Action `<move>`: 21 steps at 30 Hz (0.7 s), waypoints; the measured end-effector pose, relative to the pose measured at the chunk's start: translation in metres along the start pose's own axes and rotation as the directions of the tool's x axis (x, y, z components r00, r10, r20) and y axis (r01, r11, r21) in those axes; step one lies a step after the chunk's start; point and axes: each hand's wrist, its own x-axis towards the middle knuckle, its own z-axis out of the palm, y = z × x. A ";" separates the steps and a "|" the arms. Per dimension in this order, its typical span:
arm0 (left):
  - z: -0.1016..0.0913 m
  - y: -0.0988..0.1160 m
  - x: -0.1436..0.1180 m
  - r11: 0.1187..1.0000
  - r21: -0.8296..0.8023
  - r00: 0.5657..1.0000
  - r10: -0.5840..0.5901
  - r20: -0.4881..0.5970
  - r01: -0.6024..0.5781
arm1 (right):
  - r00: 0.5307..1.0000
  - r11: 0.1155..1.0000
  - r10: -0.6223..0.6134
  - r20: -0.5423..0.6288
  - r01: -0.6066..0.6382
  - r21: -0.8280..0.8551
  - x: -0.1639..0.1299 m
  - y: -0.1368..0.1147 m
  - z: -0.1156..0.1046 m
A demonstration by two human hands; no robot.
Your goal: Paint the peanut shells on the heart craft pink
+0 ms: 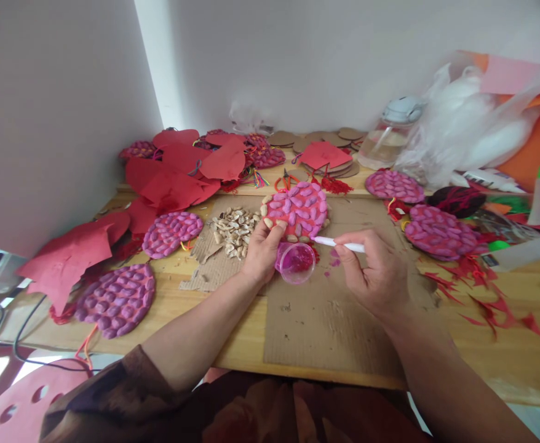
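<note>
My left hand (264,251) grips the lower left edge of a round red peanut-shell plaque (300,212), thumb on its front. Most of its shells are pink-purple; several along the left and lower edges are bare tan. In my right hand (371,267) is a white paintbrush (339,243), pinched between thumb and fingers. The brush tip is at the plaque's lower right edge, by the shells. Just below the plaque is a clear plastic cup (298,263) with magenta paint inside, close beside my left hand. Whether my left fingers also hold the cup is hidden.
Loose peanut shells (237,231) lie on cardboard (325,332) left of centre. Painted plaques (117,300) flank both sides. Red paper pieces (178,166) pile up behind at left. Orange-handled pliers (286,179), a lidded jar (385,135) and a plastic bag (464,123) stand farther back.
</note>
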 end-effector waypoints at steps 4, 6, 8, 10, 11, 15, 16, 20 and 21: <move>0.000 0.000 0.001 0.999 0.004 0.999 0.032 -0.006 -0.032 | 1.000 1.000 0.002 -0.018 -0.002 -0.005 -0.001 0.001 0.001; 0.000 -0.001 0.001 0.999 0.014 0.999 0.038 0.000 -0.038 | 1.000 1.000 -0.004 -0.028 0.003 -0.018 0.000 0.002 0.001; -0.001 -0.001 0.001 0.999 0.021 0.999 0.038 0.004 -0.038 | 0.999 0.999 -0.015 -0.039 0.014 -0.029 0.001 0.002 0.001; -0.001 -0.001 0.001 0.999 0.028 0.999 0.032 0.008 -0.032 | 0.998 0.999 -0.020 -0.054 0.019 -0.033 0.001 0.002 0.000; -0.001 -0.001 0.001 0.999 0.029 1.000 0.029 0.011 -0.029 | 0.998 0.999 -0.023 -0.060 0.021 -0.031 0.002 0.002 0.000; 0.000 0.001 0.000 0.999 0.014 0.999 0.032 0.005 -0.032 | 0.999 0.999 -0.026 -0.034 0.025 -0.027 0.001 0.002 0.000; 0.000 0.001 0.000 0.999 0.013 1.000 0.030 0.006 -0.030 | 0.999 0.999 -0.027 -0.030 0.026 -0.032 0.001 0.003 0.000; 0.000 0.000 0.001 1.000 0.009 0.999 0.016 0.031 -0.016 | 0.997 0.999 -0.022 -0.073 0.018 -0.048 0.002 0.003 -0.001; 0.000 0.000 0.001 1.000 0.007 0.999 0.016 0.033 -0.017 | 0.997 0.999 -0.018 -0.079 0.015 -0.044 0.002 0.004 -0.001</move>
